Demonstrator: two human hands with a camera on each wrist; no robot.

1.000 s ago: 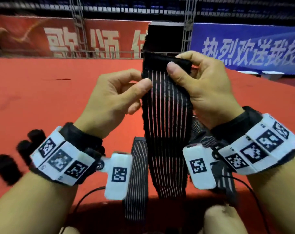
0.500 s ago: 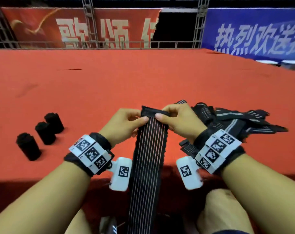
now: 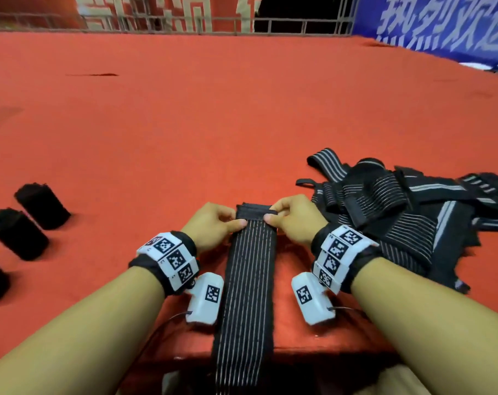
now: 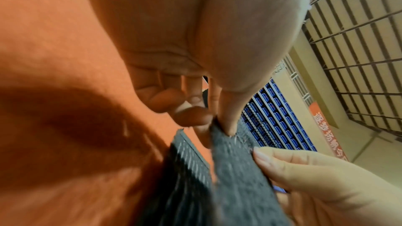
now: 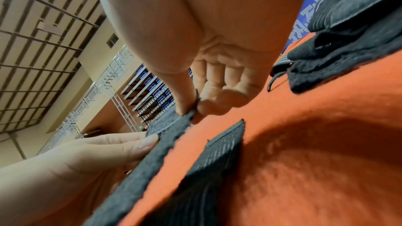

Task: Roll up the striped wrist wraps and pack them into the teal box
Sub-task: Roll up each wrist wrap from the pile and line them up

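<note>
A black wrist wrap with thin pale stripes (image 3: 249,275) lies lengthwise on the red table surface (image 3: 185,124), its near end hanging over the front edge. My left hand (image 3: 213,223) pinches the far end's left corner between thumb and fingers. My right hand (image 3: 295,218) pinches the right corner. The far end (image 3: 255,210) is folded over once. In the left wrist view my left hand (image 4: 219,125) pinches the wrap's edge (image 4: 237,161). In the right wrist view my right hand (image 5: 191,107) pinches the wrap (image 5: 165,137). No teal box is in view.
A loose pile of unrolled striped wraps (image 3: 407,212) lies right of my right hand. Three rolled black wraps (image 3: 41,206) stand at the left. A metal railing (image 3: 242,27) and banners run behind the table's far edge.
Both hands have brought the wrap down from in front of my face to the table and now hold its far end flat with a fold in it.
</note>
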